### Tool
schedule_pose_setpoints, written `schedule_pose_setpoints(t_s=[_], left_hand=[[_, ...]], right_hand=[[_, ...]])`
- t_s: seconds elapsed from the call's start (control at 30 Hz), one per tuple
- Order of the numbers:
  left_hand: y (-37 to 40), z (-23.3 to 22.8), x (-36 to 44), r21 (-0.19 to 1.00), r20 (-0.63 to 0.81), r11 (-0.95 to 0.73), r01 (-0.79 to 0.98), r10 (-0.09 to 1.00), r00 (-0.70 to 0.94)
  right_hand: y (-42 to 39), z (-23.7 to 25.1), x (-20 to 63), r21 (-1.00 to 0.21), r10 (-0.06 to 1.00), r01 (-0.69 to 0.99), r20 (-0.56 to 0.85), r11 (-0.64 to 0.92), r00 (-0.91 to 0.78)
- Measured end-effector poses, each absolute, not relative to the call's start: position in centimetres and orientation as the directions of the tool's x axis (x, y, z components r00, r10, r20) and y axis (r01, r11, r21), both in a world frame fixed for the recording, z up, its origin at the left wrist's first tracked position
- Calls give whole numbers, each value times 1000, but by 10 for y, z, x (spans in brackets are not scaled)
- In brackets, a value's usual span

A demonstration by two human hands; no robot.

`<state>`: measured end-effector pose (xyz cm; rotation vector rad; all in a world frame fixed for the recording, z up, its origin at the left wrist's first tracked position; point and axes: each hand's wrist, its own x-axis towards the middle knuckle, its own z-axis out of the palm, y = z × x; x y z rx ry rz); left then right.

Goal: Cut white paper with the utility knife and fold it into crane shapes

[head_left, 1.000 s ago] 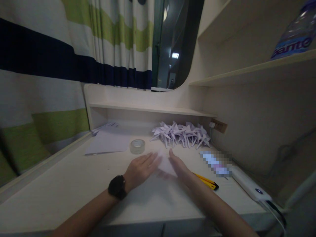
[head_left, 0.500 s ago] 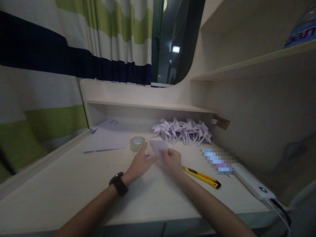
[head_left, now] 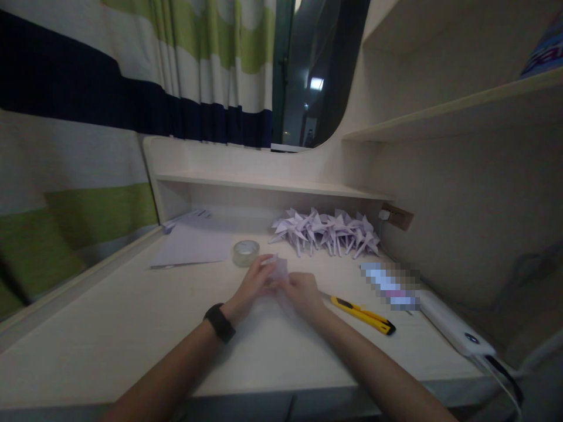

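Note:
Both hands meet over the middle of the pale wooden desk [head_left: 132, 328]. My left hand [head_left: 250, 287], with a black watch on its wrist, and my right hand [head_left: 301, 291] pinch a small piece of white paper [head_left: 278, 268] between their fingertips. The paper is partly folded and mostly covered by my fingers. A roll of clear tape [head_left: 245, 252] lies just left of my left hand. A heap of several folded paper cranes [head_left: 328, 231] sits behind my hands under the low shelf.
A yellow utility knife [head_left: 363, 315] lies right of my right hand. A white power bank [head_left: 455, 331] with a cable rests near the right edge. Flat paper sheets [head_left: 193, 246] lie at the back left. A striped curtain [head_left: 88, 117] hangs on the left.
My hands lifted the paper from flat on the desk, held it up, then brought it lower and closer together, folding it smaller between the fingertips.

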<state>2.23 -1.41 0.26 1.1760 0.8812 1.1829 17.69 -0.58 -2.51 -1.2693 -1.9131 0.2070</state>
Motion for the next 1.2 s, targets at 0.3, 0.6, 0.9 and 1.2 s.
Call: schedule_pose_setpoints(t_s=[0.3, 0.6, 0.9, 1.2], left_hand=[[-10, -6, 23, 981, 114, -85, -174, 980, 165], [1, -7, 14, 996, 91, -92, 4, 995, 50], [9, 4, -15, 984, 128, -124, -126, 992, 22], [16, 3, -28, 978, 178, -161, -135, 975, 132]], right_hand=[[-11, -19, 177, -487, 805, 710, 562, 508, -190], [-14, -14, 184, -589, 810, 651, 583, 479, -68], [18, -10, 219, -985, 983, 9, 175, 175, 60], [16, -8, 232, -991, 971, -131, 21, -10, -238]])
